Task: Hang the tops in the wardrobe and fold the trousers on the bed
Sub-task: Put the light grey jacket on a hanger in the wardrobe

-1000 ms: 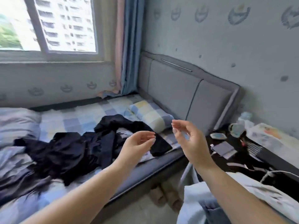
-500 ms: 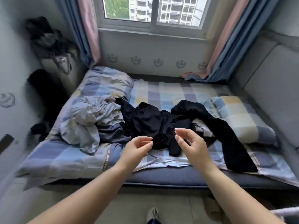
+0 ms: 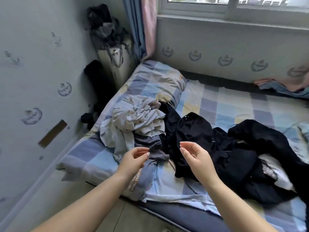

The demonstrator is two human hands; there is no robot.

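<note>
A heap of clothes lies on the bed (image 3: pixel 230 104), which has a checked sheet. A crumpled light grey garment (image 3: pixel 135 119) is at the heap's left, a darker grey piece (image 3: pixel 150 146) below it, and black garments (image 3: pixel 217 148) spread to the right. My left hand (image 3: pixel 133 160) hovers above the bed's near edge, fingers loosely curled, holding nothing. My right hand (image 3: pixel 197 156) hangs over the black clothes, also relaxed and empty. No wardrobe is in view.
A checked pillow (image 3: pixel 158 81) lies at the bed's far left. A pale suitcase (image 3: pixel 115 61) with dark bags on top stands in the corner. Blue and pink curtains (image 3: pixel 142 25) hang beside the window (image 3: pixel 234 7). The wall runs along the left.
The view has swung left, from the headboard and side table to the bed's foot corner. Both hands stayed raised and empty, now over the clothes heap.
</note>
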